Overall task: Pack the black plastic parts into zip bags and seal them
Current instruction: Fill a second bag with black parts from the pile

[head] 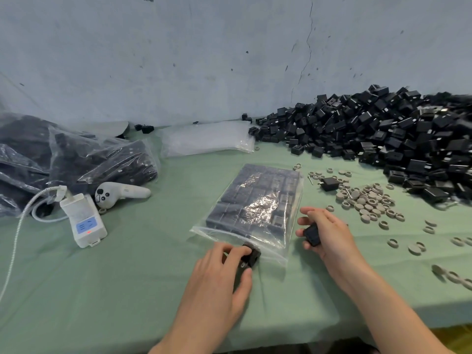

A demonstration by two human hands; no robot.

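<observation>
Head view, one frame, logged from my remote station. On the green cloth [127, 290] lies a clear zip bag [258, 200], flat, its open mouth towards the person. Black parts fill it in tidy rows; the strip nearest the mouth is bare.

Left hand [219, 272]: thumb and fingers curled round a black part [251, 255], firm grip, right at the bag's mouth. The part touches the bag's lip. I cannot tell whether it sits already inside the film or only on top of it; glare hides the edge.

Right hand [324, 233]: just beside the bag's right edge, fingers bent round a second black part [312, 234], held clear of the cloth.

Stock: a large pile of black parts [383, 139] at far right against the wall [229, 60]. One stray part lies among the grey rings [370, 203] scattered between the pile and the right hand.

Finished goods: filled bags [76, 159] heaped at far left. A stack of empty zip bags [207, 139] lies behind the open bag, near the wall.

Other items, left of the open bag: a white controller [120, 194] and a white power unit [84, 221] with a cable [15, 241], side by side, close against the filled bags.
</observation>
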